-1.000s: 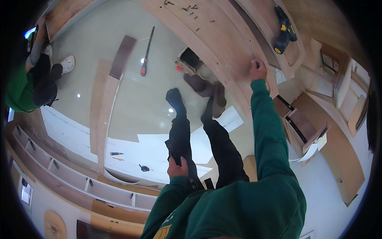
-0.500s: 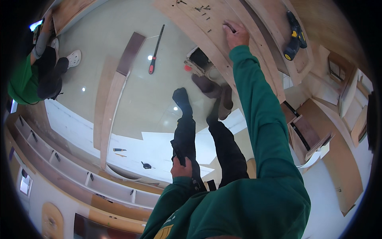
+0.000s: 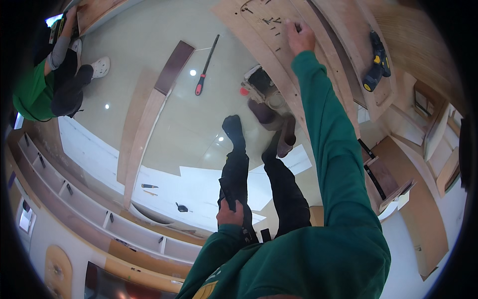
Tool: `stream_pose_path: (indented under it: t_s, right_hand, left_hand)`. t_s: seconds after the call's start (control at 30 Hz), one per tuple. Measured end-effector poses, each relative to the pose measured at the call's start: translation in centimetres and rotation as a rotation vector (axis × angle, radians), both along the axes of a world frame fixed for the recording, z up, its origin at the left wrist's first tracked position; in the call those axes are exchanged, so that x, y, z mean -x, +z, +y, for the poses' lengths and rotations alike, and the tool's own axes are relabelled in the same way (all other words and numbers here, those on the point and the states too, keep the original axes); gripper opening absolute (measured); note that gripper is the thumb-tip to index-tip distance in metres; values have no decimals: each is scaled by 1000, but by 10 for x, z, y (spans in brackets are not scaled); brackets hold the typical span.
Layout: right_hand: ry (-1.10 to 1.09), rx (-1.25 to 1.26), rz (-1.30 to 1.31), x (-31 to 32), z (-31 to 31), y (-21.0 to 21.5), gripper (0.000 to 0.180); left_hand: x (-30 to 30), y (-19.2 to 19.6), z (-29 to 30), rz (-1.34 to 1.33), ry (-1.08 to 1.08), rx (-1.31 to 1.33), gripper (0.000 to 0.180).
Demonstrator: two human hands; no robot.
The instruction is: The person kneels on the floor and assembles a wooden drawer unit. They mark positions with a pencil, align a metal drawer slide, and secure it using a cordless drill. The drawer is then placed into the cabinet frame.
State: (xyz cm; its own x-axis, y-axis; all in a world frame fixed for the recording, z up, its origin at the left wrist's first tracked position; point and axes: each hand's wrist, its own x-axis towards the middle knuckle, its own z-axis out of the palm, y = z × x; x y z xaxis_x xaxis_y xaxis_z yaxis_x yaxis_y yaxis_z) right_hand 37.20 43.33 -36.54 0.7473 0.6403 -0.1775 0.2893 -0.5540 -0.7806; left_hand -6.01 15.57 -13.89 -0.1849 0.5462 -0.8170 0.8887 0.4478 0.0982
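Right hand [image 3: 300,38] beside loose screws [image 3: 277,21]; left hand [image 3: 230,214] around a black object [image 3: 227,192].
The right hand is over the wooden panel [image 3: 289,70], its fingers curled in toward the thumb; something dark shows between them, though I cannot tell whether it is a held thing or shadow; the screws lie scattered on the panel, just left of that hand; the left hand is closed about the lower part of the black object, which stands out above the fist, in front of the person's left leg; a black and yellow drill [image 3: 377,67] lies to the right, on another wooden piece [image 3: 358,45]; a long tool with a red and black handle [image 3: 200,85] lies on the floor [image 3: 159,30].
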Motion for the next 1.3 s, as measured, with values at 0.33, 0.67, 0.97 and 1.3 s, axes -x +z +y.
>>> stream_pose_path:
  t_s: [0.33, 0.67, 0.97, 1.3]
  right_hand:
    - [319, 330, -26, 34, 81, 85, 35]
    - [537, -280, -529, 41, 77, 23, 23]
    - [825, -116, -528, 15, -1, 13, 22]
    - [896, 90, -642, -15, -31, 43, 53]
  left_hand:
    - [-2, -4, 0, -9, 9, -42, 39]
    - [-8, -3, 6, 2, 13, -42, 38]
    - [-10, -3, 6, 30, -59, -45, 40]
    - [-8, -5, -3, 23, -64, -24, 44]
